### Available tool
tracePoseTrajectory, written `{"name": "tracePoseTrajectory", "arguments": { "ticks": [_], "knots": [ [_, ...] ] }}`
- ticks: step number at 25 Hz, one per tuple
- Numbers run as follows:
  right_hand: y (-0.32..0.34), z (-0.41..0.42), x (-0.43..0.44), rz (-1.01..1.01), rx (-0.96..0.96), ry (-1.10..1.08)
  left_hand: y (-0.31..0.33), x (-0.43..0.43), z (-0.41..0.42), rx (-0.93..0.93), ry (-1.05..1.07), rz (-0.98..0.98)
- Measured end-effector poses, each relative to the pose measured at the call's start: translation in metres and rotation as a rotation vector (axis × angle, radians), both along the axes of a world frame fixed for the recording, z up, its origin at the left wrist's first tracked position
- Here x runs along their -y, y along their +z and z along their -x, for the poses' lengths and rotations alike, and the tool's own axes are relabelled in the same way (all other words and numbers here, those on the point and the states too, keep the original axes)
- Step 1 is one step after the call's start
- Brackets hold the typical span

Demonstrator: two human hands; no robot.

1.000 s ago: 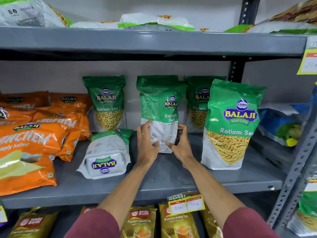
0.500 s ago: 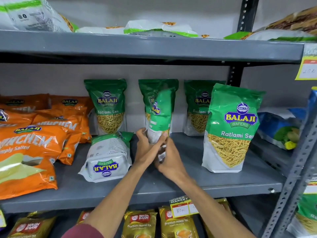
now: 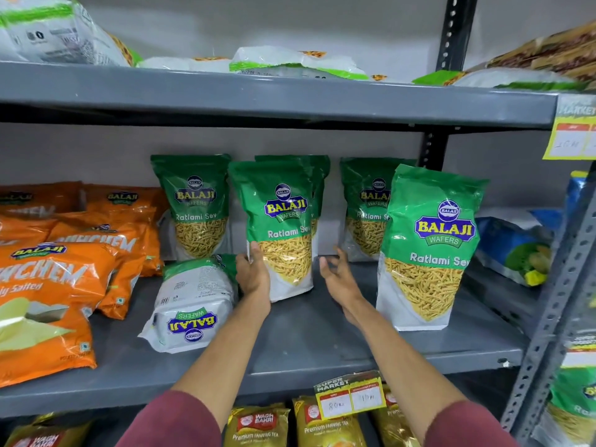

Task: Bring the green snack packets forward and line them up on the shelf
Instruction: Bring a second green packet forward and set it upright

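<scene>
Several green Balaji Ratlami Sev packets stand on the grey middle shelf (image 3: 322,343). My left hand (image 3: 253,274) grips the lower left edge of the middle packet (image 3: 280,227), which stands upright with its front facing me. My right hand (image 3: 337,275) hovers open just right of that packet, not touching it. Another packet (image 3: 430,250) stands upright near the shelf front on the right. At the back wall stand further packets, one on the left (image 3: 195,204), one on the right (image 3: 366,208), and one (image 3: 321,185) mostly hidden behind the held packet. One packet (image 3: 193,304) lies flat, upside down.
Orange snack packets (image 3: 54,279) are piled on the shelf's left side. A blue packet (image 3: 512,246) lies past the upright post at right. The upper shelf (image 3: 290,98) holds white-and-green bags. Gold tea packets (image 3: 258,427) and a yellow price tag (image 3: 350,395) sit below.
The middle packet was turned from back-facing through edge-on to front-facing and now stands on the shelf. My right hand has let go and opened to its right.
</scene>
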State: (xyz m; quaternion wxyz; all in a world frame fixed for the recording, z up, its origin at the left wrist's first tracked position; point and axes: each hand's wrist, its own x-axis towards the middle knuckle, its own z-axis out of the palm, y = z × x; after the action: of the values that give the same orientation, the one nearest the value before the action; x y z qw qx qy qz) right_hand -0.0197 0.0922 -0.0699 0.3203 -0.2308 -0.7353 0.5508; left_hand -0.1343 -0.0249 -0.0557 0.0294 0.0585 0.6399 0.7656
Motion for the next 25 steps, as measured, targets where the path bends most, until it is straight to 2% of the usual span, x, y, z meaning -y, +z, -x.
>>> {"name": "tracePoseTrajectory", "arguments": {
  "ticks": [3, 12, 25],
  "knots": [
    [-0.008, 0.005, -0.008, -0.051, 0.103, 0.108, -0.009, 0.0, 0.007, -0.051, 0.022, 0.015],
    [-0.012, 0.002, -0.01, -0.144, 0.181, 0.011, -0.008, 0.008, -0.005, -0.114, -0.06, 0.289],
    [-0.013, -0.06, 0.017, -0.219, 0.206, -0.094, -0.015, 0.029, -0.056, -0.175, -0.189, 0.274]
  ]
}}
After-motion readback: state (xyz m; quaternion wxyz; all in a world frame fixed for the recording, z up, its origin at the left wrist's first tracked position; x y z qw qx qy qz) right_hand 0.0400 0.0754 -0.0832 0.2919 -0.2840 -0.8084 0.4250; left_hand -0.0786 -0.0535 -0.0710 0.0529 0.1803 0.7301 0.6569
